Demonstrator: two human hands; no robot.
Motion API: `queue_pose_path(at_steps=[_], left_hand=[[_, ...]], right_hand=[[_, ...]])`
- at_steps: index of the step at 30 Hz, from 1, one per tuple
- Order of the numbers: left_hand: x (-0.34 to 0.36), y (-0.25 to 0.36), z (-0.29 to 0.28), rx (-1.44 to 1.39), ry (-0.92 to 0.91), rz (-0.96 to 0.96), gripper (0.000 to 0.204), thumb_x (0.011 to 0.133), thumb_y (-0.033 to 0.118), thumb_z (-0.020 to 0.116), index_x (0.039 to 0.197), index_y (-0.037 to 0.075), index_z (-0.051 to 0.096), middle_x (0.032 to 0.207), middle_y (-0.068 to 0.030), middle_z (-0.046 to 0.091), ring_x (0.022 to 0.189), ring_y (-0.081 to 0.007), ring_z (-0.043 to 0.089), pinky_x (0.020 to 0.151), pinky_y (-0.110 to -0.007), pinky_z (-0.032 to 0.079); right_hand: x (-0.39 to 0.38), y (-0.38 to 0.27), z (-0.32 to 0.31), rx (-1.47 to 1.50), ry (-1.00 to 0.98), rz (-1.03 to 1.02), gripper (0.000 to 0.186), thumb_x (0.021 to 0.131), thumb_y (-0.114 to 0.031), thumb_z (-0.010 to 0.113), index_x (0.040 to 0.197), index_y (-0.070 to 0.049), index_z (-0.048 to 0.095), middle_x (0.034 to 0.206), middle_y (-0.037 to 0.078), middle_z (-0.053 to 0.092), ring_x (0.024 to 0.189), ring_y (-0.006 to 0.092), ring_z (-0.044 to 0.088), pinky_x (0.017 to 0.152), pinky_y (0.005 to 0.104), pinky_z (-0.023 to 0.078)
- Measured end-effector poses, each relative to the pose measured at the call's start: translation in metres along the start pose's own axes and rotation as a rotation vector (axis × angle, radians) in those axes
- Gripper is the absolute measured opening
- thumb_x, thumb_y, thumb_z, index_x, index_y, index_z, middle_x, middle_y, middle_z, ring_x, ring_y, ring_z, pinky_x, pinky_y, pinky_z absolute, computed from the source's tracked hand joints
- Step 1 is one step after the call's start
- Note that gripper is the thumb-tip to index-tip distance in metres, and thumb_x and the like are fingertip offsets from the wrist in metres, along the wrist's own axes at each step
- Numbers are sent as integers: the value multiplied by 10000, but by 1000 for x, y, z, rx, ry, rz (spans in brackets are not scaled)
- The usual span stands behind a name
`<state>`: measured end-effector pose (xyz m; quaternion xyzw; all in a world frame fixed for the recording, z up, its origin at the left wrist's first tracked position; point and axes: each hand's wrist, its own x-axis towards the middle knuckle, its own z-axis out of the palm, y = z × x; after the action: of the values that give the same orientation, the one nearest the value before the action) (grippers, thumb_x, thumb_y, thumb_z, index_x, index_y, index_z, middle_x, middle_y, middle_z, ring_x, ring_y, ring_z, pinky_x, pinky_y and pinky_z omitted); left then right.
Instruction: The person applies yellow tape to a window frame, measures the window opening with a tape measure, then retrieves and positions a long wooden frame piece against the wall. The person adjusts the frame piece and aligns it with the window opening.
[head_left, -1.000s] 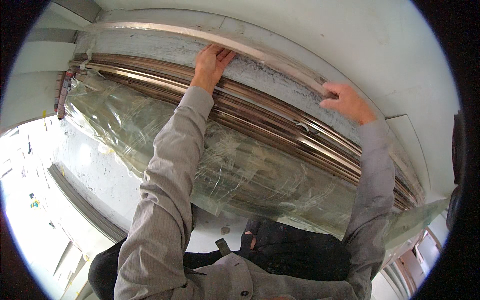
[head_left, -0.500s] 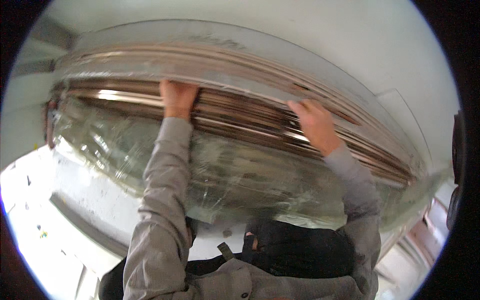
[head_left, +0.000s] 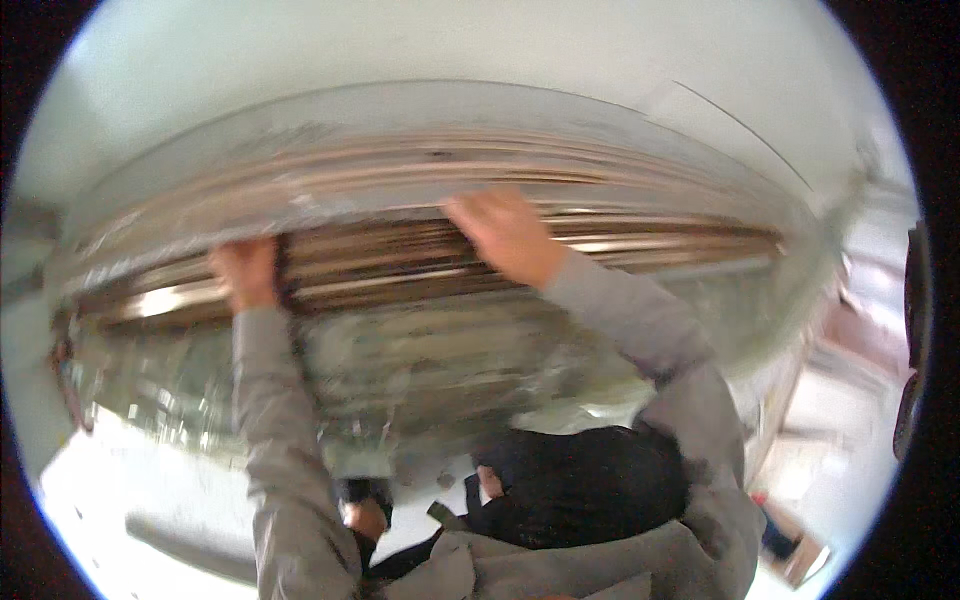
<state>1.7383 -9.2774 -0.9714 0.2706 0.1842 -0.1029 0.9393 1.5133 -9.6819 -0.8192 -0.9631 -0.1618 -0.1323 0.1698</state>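
Observation:
Long bronze-coloured glossy metal strips (head_left: 390, 262) lie side by side in a bundle across the view. Clear plastic sheet (head_left: 330, 215) covers their far side, and its edge runs along the bundle. My left hand (head_left: 247, 272) is closed at that edge on the left part of the bundle; its fingertips are mostly hidden. Nearer the middle, my right hand (head_left: 505, 235) has its fingers bent over the same edge, smeared a little by motion. Between the hands the strips show uncovered.
Crumpled clear plastic (head_left: 420, 360) spreads on the near side of the bundle, close to my legs. My knee in black trousers (head_left: 585, 485) is bent just in front of it. A pale wall or floor surface (head_left: 480, 45) lies beyond. Boards or boxes (head_left: 800, 555) stand at the lower right.
My view has turned, so the bundle lies more level and lower. Both hands sit further left in the picture. My right hand has come closer to my left along the plastic edge.

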Motion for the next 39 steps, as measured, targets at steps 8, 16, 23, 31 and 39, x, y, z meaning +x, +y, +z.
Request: queue_pose_path(at_steps=[8,16,23,31,39], left_hand=[[6,20,122,357,10,-194,488,1153,217,491,1565,-44,464,1610,-210,500,1459,-335,525,1211,-474,455],[-131,10,163,1659,-630,-262,532,1128,293,555,1566,0,482,1558,-207,537,1420,-331,550,1153,-473,479],[-181,-2,145,1796,-721,-245,538,1115,308,566,1567,29,481,1502,-200,563,1367,-335,572,1113,-478,495],[-213,-43,151,1829,-871,-266,545,1100,325,579,1567,62,480,1438,-193,592,1306,-340,599,1067,-483,514],[-221,-58,162,1904,-946,-246,554,1085,342,592,1568,95,479,1375,-185,621,1244,-344,625,1021,-488,532]], right_hand=[[76,58,-34,-302,224,281,169,929,-132,671,1080,-58,678,994,124,732,911,326,692,811,483,527],[-22,-26,-43,23,-117,439,185,989,-181,659,1113,-55,716,995,121,727,922,322,706,870,489,531],[-244,-70,-144,-188,263,898,396,966,-291,674,1283,-53,689,1305,208,696,1179,410,662,1027,523,530],[-476,-151,-107,350,826,2042,947,926,-548,763,1585,25,395,1544,291,506,1422,432,509,1176,521,454],[-352,-106,-52,1260,1115,1838,1156,842,-712,786,1661,-59,298,1646,176,429,1355,381,590,1038,538,569]])
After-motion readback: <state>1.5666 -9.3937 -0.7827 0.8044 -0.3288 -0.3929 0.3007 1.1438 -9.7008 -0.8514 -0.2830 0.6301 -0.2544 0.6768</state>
